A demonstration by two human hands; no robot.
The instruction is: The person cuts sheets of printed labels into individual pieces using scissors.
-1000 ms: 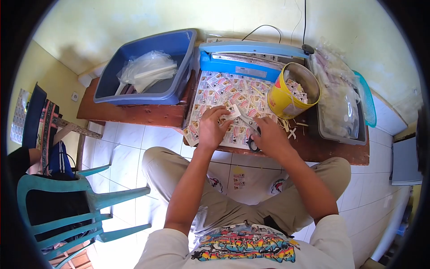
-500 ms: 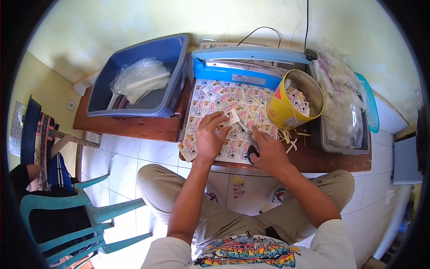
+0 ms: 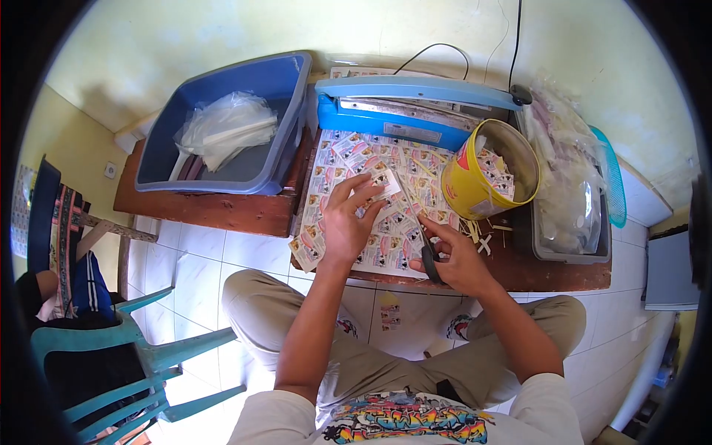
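Operator: State the grip of each hand.
Checker: The left hand (image 3: 347, 226) has its fingertips closed on a small printed paper piece (image 3: 387, 185). The right hand (image 3: 458, 261) has its fingers through and around the dark handles of the scissors (image 3: 430, 256).
Operator: Where does the paper piece lie?
Checker: Near the middle of the frame, at the upper right of the left hand and the upper left of the right hand. The left hand is the nearer.
Operator: Give the axis of the blades.
Checker: It runs from the handles toward the top of the frame, leaning left. It passes just beside the right edge of the paper piece, roughly parallel to that edge. Contact, and the opening of the blades, I cannot tell.
Operator: List the surroundings.
Checker: Printed sheets (image 3: 334, 159) cover part of the wooden surface (image 3: 571, 276). A yellow tin (image 3: 461, 178) with paper pieces inside stands right of centre. A blue lever device (image 3: 352, 119) lies behind. The blue tub (image 3: 215, 184), upper left, holds clear bags (image 3: 230, 133).
Operator: Report all markings.
Checker: The sheets repeat a small pink and brown design. The device carries a pale label plate (image 3: 412, 133). The shirt (image 3: 411, 419) has multicoloured lettering. No brand or wording is legible.
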